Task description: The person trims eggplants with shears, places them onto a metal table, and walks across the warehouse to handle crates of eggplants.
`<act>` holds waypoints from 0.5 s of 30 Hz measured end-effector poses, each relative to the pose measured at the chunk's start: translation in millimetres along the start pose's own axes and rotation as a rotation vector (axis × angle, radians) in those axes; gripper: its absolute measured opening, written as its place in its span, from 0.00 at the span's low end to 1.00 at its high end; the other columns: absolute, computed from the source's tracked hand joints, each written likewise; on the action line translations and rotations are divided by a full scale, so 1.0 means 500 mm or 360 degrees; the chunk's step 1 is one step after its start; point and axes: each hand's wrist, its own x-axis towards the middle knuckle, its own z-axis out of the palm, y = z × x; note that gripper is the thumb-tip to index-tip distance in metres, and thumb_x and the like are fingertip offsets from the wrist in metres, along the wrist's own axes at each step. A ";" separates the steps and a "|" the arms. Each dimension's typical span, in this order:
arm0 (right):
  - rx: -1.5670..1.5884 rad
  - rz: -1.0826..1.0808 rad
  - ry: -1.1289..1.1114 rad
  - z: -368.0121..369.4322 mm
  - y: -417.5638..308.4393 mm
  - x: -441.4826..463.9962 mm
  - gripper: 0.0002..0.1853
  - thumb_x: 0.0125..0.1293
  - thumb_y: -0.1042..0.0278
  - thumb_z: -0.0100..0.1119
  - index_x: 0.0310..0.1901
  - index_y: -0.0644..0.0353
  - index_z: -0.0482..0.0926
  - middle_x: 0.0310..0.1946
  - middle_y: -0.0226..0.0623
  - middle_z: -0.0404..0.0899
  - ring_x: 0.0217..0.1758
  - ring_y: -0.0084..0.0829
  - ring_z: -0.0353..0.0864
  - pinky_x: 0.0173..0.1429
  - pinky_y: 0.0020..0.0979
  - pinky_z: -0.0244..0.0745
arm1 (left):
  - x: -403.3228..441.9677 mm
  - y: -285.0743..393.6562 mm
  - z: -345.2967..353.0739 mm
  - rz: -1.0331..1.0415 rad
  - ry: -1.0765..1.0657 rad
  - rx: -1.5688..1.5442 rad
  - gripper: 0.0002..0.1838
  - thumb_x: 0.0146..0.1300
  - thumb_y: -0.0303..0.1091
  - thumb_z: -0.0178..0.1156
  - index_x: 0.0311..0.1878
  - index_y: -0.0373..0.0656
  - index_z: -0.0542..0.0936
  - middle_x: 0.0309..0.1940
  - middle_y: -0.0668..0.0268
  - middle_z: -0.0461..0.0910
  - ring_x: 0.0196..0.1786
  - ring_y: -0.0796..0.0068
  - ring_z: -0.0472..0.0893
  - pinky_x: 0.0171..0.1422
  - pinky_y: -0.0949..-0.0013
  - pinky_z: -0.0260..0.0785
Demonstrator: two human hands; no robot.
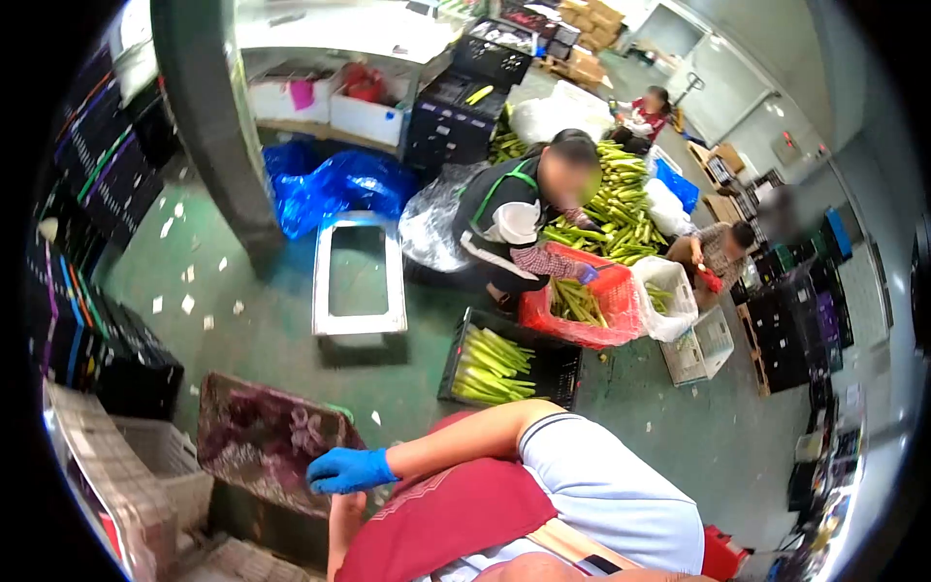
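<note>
My right hand [349,471], in a blue glove, is held in front of my red apron [456,519]. Its fingers are together and bent down; whatever lies beneath them is hidden. Directly under it is my left hand [349,504], mostly covered by the glove, with a bare forearm running down from it. Just beyond both hands stands a brownish crate [221,388] with dark purple, crumpled contents [276,432] that I cannot identify.
A black crate [567,373] holds long green stalks [493,364]. Beyond it, a co-worker [509,213] bends over a red-lined crate [621,320] beside a stalk heap [621,199]. A white frame [330,281] lies left; stacked black crates [73,310] line the side.
</note>
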 end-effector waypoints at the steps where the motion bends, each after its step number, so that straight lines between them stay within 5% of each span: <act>1: 0.0020 0.0187 0.0073 -0.030 0.023 -0.016 0.12 0.57 0.64 0.53 0.36 0.64 0.73 0.27 0.42 0.74 0.29 0.29 0.71 0.37 0.32 0.69 | -0.033 0.036 0.007 -0.0362 0.0139 -0.0432 0.06 0.54 0.36 0.52 0.27 0.45 0.72 0.22 0.66 0.72 0.23 0.76 0.70 0.25 0.75 0.61; 2: -0.0013 0.0080 0.0318 -0.052 0.035 -0.038 0.13 0.58 0.62 0.53 0.37 0.64 0.74 0.28 0.42 0.74 0.33 0.31 0.73 0.40 0.33 0.69 | -0.065 0.101 0.027 -0.0724 0.0279 -0.0863 0.07 0.56 0.37 0.51 0.28 0.45 0.72 0.22 0.66 0.72 0.23 0.75 0.70 0.25 0.74 0.61; 4: -0.0013 0.0451 0.0516 -0.115 0.012 -0.096 0.15 0.59 0.59 0.52 0.36 0.65 0.73 0.26 0.40 0.73 0.31 0.28 0.71 0.40 0.33 0.69 | -0.075 0.155 0.045 -0.0436 0.0143 -0.0744 0.09 0.59 0.38 0.49 0.28 0.45 0.72 0.21 0.66 0.72 0.21 0.75 0.69 0.23 0.75 0.61; 5: 0.0070 0.0694 0.0520 -0.147 0.031 -0.131 0.14 0.61 0.60 0.50 0.41 0.62 0.73 0.31 0.28 0.71 0.31 0.20 0.69 0.37 0.25 0.69 | -0.065 0.162 0.048 -0.0449 0.0163 -0.0727 0.08 0.59 0.37 0.49 0.28 0.45 0.71 0.21 0.66 0.72 0.21 0.75 0.69 0.23 0.75 0.61; 7: 0.0174 0.0925 0.0661 -0.194 0.071 -0.200 0.15 0.61 0.58 0.50 0.41 0.61 0.74 0.30 0.27 0.70 0.30 0.19 0.67 0.35 0.23 0.68 | -0.043 0.174 0.053 -0.0519 0.0192 -0.0735 0.08 0.58 0.36 0.49 0.27 0.45 0.72 0.20 0.66 0.72 0.21 0.75 0.69 0.22 0.76 0.60; 9: 0.0264 0.0870 0.1043 -0.217 0.111 -0.266 0.11 0.58 0.60 0.50 0.32 0.59 0.73 0.21 0.28 0.67 0.22 0.20 0.65 0.26 0.27 0.65 | -0.012 0.178 0.054 -0.0577 0.0176 -0.0724 0.07 0.58 0.37 0.50 0.27 0.46 0.72 0.20 0.67 0.72 0.21 0.75 0.69 0.22 0.75 0.60; 11: -0.0244 0.0815 0.1088 -0.253 0.188 -0.329 0.10 0.58 0.61 0.50 0.33 0.59 0.73 0.19 0.30 0.67 0.21 0.22 0.65 0.26 0.28 0.65 | 0.005 0.196 0.065 -0.0578 0.0163 -0.0692 0.08 0.58 0.36 0.49 0.27 0.46 0.72 0.19 0.68 0.72 0.21 0.75 0.69 0.23 0.75 0.60; 15: -0.0300 0.1171 0.1077 -0.308 0.286 -0.413 0.12 0.56 0.58 0.50 0.32 0.59 0.74 0.18 0.36 0.71 0.19 0.26 0.70 0.26 0.30 0.68 | 0.029 0.231 0.083 -0.0555 0.0149 -0.0679 0.08 0.59 0.37 0.49 0.27 0.47 0.72 0.20 0.68 0.72 0.22 0.76 0.70 0.24 0.75 0.61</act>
